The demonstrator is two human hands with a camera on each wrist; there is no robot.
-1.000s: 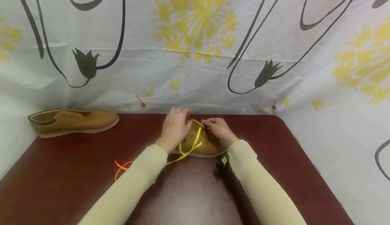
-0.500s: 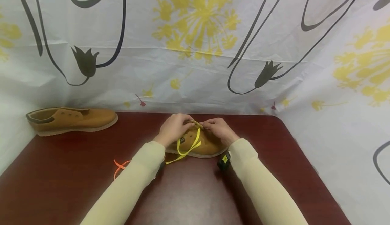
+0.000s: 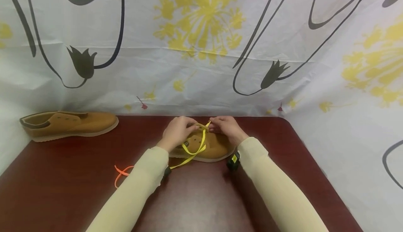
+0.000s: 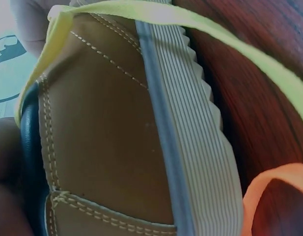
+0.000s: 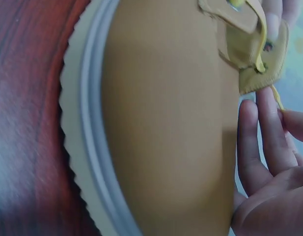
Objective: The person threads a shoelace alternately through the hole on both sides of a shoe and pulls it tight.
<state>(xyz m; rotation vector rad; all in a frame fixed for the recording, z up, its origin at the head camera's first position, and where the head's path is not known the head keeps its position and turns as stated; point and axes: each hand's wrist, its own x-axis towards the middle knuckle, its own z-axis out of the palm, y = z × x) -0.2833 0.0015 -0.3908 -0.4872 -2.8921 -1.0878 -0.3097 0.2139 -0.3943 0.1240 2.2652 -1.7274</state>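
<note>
A tan shoe (image 3: pixel 217 149) lies at the table's far middle, its toe to the right. A flat yellow shoelace (image 3: pixel 202 144) runs through the eyelet flap and trails down its near side. My left hand (image 3: pixel 177 133) holds the flap near the shoe's opening; some of its fingers are hidden behind the shoe. With thumb and finger, my right hand (image 3: pixel 229 129) pinches the lace on the flap's far side. In the right wrist view the yellow lace (image 5: pixel 263 42) passes through an eyelet. The left wrist view shows the shoe's side (image 4: pixel 102 128) and ribbed sole up close.
A second tan shoe (image 3: pixel 91 123), with no lace showing in its eyelets, stands at the far left. An orange shoelace (image 3: pixel 121 173) lies by my left forearm, partly covered. A patterned curtain (image 3: pixel 195 95) hangs behind the dark red table (image 3: pixel 201 197).
My left hand has come down onto the flap. My right hand has risen slightly, and a short length of yellow lace now shows between the flap and its fingers.
</note>
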